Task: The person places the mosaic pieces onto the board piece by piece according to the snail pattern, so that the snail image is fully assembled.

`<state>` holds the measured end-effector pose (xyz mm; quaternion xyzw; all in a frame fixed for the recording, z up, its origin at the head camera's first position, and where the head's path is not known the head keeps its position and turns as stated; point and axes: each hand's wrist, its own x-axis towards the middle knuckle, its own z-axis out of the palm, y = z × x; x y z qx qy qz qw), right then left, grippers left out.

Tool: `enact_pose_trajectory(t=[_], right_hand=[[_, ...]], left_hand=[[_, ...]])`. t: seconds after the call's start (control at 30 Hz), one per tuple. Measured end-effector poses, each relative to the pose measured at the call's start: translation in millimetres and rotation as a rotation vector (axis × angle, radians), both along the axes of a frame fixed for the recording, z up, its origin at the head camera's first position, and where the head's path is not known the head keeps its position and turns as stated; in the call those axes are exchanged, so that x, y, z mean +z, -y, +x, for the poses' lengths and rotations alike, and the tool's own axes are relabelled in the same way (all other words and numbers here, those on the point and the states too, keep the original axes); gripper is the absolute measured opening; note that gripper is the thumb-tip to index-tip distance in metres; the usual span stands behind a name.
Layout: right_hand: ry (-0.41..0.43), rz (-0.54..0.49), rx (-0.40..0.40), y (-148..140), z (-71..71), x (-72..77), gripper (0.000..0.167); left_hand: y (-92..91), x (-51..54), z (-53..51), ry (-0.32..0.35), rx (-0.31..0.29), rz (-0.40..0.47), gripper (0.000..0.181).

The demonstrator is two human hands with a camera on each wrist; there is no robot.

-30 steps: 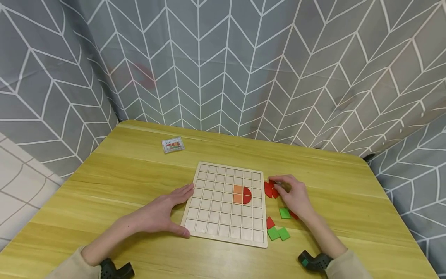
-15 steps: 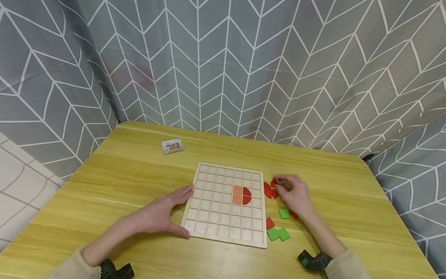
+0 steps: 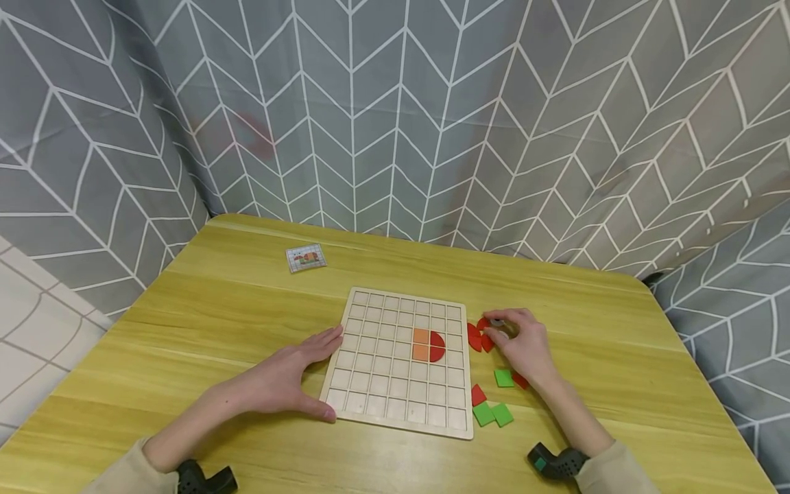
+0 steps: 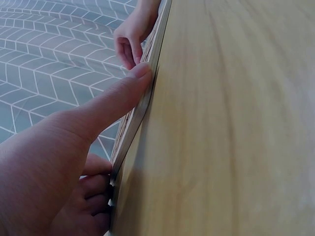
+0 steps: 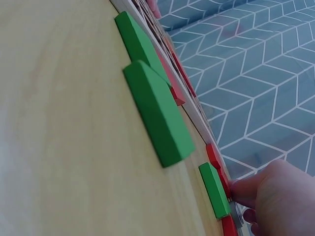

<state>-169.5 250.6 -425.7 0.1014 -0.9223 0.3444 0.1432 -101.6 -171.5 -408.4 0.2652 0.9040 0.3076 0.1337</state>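
While beyond board, printed card

Red pc partly behind R hand

Wooden board, smooth wood-grained table

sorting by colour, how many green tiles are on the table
3: one green tile near the right hand, a second and a third by the near right corner of the board. More may hide under the hand.
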Motion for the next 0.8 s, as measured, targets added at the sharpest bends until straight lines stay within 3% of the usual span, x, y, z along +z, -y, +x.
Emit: enact_pose_trajectory(t=[0.4, 0.63, 0.8], right_hand=[[-0.042, 0.005, 0.019, 0.6, -0.7, 0.3, 0.023], [-0.107, 0.036, 0.056, 1.3, -1.1, -1.0, 0.021], [-0.067, -0.001, 0.016, 1.1, 2.3, 3.1, 0.021]], left_hand=[[0.6, 0.6, 0.6, 0.0, -0.001, -0.004, 0.12], [1.6, 0.9, 0.6, 0.01, 0.013, -0.005, 0.121], [1.1, 0.8, 0.0, 0.011, 0.009, -0.007, 0.121]])
